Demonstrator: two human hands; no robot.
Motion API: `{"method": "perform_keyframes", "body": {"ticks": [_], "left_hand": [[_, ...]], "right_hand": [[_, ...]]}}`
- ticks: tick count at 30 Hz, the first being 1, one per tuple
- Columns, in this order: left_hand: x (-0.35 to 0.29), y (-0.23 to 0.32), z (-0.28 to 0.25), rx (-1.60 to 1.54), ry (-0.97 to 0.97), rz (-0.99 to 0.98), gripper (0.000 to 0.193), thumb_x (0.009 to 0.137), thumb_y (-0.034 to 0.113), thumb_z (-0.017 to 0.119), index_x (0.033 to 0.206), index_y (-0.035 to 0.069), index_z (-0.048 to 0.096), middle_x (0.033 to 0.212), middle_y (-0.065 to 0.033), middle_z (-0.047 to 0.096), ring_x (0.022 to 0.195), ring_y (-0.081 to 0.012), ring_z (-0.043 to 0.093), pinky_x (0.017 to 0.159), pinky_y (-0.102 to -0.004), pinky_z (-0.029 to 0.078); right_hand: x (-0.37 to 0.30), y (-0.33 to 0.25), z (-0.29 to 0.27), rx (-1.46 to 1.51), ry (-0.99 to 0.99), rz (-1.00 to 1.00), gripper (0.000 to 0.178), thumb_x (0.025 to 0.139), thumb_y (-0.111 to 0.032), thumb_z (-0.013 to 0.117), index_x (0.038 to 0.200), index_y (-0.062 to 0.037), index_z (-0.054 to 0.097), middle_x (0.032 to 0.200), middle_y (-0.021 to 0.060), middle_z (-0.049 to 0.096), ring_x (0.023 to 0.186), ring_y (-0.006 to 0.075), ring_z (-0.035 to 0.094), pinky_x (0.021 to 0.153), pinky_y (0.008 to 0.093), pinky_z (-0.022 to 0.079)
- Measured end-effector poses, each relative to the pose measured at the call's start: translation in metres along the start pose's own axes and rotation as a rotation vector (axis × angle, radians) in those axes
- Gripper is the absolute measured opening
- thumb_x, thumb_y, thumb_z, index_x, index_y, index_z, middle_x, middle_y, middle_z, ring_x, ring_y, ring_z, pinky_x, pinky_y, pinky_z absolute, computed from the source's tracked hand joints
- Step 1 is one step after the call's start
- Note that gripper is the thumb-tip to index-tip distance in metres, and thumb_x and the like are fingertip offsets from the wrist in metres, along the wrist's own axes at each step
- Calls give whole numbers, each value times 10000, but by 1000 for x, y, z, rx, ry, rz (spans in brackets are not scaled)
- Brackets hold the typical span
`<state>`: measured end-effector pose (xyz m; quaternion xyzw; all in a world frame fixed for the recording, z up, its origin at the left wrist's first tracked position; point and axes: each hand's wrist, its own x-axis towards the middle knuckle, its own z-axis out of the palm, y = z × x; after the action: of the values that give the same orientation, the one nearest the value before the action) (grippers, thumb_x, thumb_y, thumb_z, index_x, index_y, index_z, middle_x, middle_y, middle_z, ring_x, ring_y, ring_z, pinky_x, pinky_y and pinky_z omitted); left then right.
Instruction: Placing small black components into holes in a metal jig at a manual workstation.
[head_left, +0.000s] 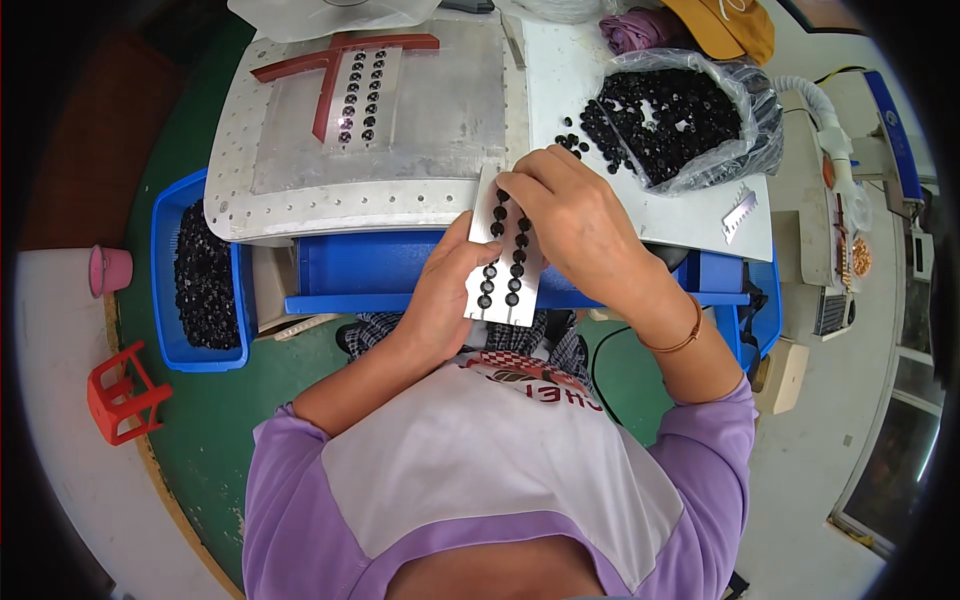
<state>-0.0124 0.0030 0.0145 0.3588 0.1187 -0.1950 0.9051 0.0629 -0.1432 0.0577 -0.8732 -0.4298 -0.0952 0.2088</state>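
A slim silver metal plate (497, 310) is held over the table's front edge, tilted slightly. Two lengthwise rows of small round black pieces (517, 271) sit along it. My left hand (440, 290) grips the plate's left side, its thumb lying across the face over part of the left row. My right hand (585, 220) is bent over the far end of the plate, thumb and fingers pinched together at the rows' top. Whatever is between those fingertips is hidden.
Loose black pieces spill from a clear plastic bag (765, 130) at right, near another metal strip (740, 217). On the perforated machine bed (430, 200) lie a red T-shaped frame (327, 90) and a strip with two rows of pieces. A blue bin (170, 330) stands left, by a red stool (128, 393).
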Motion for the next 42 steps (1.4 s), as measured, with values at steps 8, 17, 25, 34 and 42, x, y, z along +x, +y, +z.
{"method": "perform_keyframes", "body": {"ticks": [8,17,25,34,42], "left_hand": [[2,-1,-4,43,-103,10,402,916,93,391,1311,24,398,1116,-146,610,984,-221,656,858,-337,535],[-1,3,1,29,-30,15,479,904,116,392,1370,13,343,1165,-182,595,1013,-281,655,875,-375,530],[3,2,-3,30,-41,11,500,908,131,402,1391,27,329,1195,-177,589,1042,-299,652,867,-370,537],[3,9,-5,51,-43,-2,488,930,150,387,1395,18,327,1230,-213,564,1092,-322,618,887,-403,530],[6,14,-7,1,-43,30,497,934,142,378,1403,-12,326,1239,-209,571,1096,-296,616,935,-414,503]], "right_hand": [[4,12,-4,52,-50,-66,217,691,6,609,902,14,658,846,128,621,787,299,618,680,361,530],[3,17,-10,224,28,-11,235,706,32,615,928,0,685,882,113,622,807,283,606,709,356,508],[1,21,-3,129,56,-2,238,670,24,639,899,-14,696,918,105,605,881,285,565,795,372,480],[0,37,-2,441,32,314,179,895,-47,574,1032,-5,682,850,76,649,732,178,576,682,295,473],[8,55,7,886,-129,589,226,922,-164,631,1080,-16,695,834,-2,666,697,57,536,640,212,451]]}}
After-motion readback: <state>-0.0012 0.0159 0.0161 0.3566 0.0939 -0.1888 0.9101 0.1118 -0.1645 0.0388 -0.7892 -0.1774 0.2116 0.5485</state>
